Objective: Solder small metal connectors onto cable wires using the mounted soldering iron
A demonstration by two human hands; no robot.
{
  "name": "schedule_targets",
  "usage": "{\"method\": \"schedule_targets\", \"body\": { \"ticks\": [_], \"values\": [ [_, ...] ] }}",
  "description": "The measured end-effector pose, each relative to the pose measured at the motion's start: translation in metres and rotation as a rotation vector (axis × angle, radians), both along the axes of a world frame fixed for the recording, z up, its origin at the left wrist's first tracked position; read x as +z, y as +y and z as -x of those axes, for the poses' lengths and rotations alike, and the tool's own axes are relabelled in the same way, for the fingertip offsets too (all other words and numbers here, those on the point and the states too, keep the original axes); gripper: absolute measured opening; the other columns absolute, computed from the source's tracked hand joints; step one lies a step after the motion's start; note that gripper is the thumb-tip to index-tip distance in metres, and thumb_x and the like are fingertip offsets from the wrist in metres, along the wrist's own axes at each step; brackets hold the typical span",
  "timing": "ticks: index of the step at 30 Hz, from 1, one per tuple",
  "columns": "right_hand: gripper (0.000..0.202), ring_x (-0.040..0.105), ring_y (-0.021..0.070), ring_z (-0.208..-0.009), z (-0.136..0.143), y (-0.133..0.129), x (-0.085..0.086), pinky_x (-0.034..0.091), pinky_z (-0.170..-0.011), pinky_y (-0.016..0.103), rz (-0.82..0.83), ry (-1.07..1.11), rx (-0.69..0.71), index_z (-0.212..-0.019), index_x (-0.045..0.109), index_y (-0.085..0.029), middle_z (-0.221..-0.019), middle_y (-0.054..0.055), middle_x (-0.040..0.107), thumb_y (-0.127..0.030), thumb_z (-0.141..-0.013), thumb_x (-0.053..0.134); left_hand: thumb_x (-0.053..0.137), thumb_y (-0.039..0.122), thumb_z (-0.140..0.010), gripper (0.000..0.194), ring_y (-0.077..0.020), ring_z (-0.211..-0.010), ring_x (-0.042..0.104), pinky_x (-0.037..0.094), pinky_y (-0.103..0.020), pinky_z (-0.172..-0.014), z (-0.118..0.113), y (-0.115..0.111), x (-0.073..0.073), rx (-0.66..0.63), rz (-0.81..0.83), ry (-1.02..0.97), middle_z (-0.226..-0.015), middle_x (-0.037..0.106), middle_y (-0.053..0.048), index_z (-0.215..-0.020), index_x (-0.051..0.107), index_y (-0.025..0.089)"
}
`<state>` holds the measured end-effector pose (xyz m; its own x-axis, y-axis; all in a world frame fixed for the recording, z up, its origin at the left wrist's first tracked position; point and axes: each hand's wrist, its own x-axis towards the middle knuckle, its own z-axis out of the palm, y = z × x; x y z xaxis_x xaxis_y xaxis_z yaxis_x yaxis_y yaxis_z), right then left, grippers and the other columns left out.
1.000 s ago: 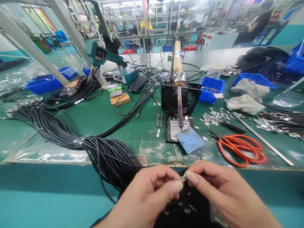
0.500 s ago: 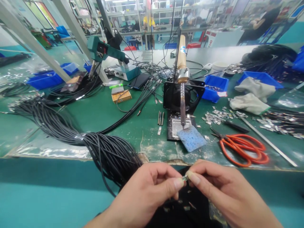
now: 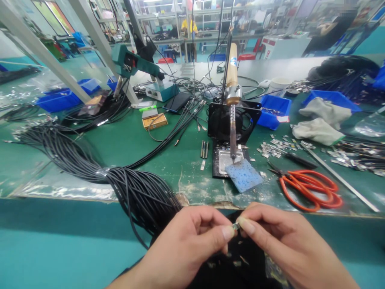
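Note:
A small metal connector piece [image 3: 236, 226] is pinched between both hands, low in the middle. My left hand [image 3: 195, 237] grips its left end with thumb and forefinger; my right hand [image 3: 276, 237] has its thumb and forefinger closed on the right end. Both hands hang just in front of the table edge, over a black cloth [image 3: 234, 269] with small bits on it. Left of my left hand lies a thick bundle of black cables [image 3: 138, 192]. Beyond the hands are a blue sponge [image 3: 244, 176] and a wooden-handled soldering iron [image 3: 232, 80], its tip pointing down at the sponge.
Orange-handled cutters [image 3: 313, 190], a metal ruler [image 3: 339, 178] and loose metal parts [image 3: 270, 148] lie at the right. A black fan [image 3: 233, 120] stands behind the iron. Blue bins [image 3: 275, 110], gloves [image 3: 319, 130] and a green-armed device [image 3: 135, 64] stand farther back. People are in the background.
The camera view has shifted very slightly. Both hands keep almost the same pose around the small piece, which seems turned a little.

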<state>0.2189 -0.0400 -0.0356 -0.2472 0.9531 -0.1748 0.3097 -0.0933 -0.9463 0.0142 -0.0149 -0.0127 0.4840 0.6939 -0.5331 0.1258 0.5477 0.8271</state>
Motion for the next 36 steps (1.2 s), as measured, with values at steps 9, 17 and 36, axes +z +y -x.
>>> {"method": "schedule_targets", "body": {
  "ticks": [9, 17, 36],
  "values": [
    [0.028, 0.067, 0.0165, -0.075, -0.003, -0.004, -0.001, 0.055, -0.067, 0.022, 0.073, 0.03, 0.012, -0.089, 0.073, -0.025, -0.081, 0.0, 0.075, -0.046, -0.099, 0.057, 0.07, 0.034, -0.093, 0.021, -0.0095, -0.062, 0.04, 0.033, -0.023, -0.061, -0.002, -0.002, 0.0, 0.017, -0.022, -0.018, -0.071, 0.059, 0.004, -0.086, 0.071, 0.014],
    [0.02, 0.068, 0.0138, -0.074, -0.002, -0.005, -0.01, 0.055, -0.068, 0.018, 0.034, 0.031, -0.028, -0.097, 0.077, -0.028, -0.081, -0.003, 0.075, -0.04, -0.098, 0.061, 0.071, 0.035, -0.092, 0.022, -0.0118, -0.07, 0.048, 0.04, -0.022, -0.067, -0.006, -0.006, -0.003, 0.065, -0.092, -0.001, -0.073, 0.06, 0.003, -0.085, 0.074, 0.014],
    [0.024, 0.065, 0.0154, -0.068, 0.005, -0.014, -0.013, 0.054, -0.062, 0.021, 0.074, 0.085, -0.122, -0.082, 0.073, -0.026, -0.074, -0.001, 0.07, -0.043, -0.095, 0.063, 0.073, 0.034, -0.09, 0.022, -0.0126, -0.07, 0.051, 0.042, -0.021, -0.067, -0.008, -0.011, -0.007, 0.118, -0.076, -0.012, -0.072, 0.064, 0.001, -0.083, 0.077, 0.014]
  ]
}}
